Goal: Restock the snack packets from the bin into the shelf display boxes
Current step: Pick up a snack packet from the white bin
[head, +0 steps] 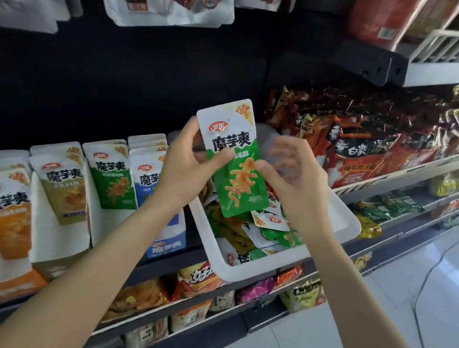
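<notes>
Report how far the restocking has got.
Done: display boxes on the shelf already hold upright packets. In hand: left hand and right hand grip one green packet. Left: the white bin still holds many packets.

My right hand (290,177) is motion-blurred at the fingers, and my left hand (190,164) hides part of the blue display box (165,242) beside the bin (344,222).

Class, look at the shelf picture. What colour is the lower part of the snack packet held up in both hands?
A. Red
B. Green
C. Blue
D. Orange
B: the snack packet, pinched between the left hand and the right hand above the white bin, is white at the top and green below.
</notes>
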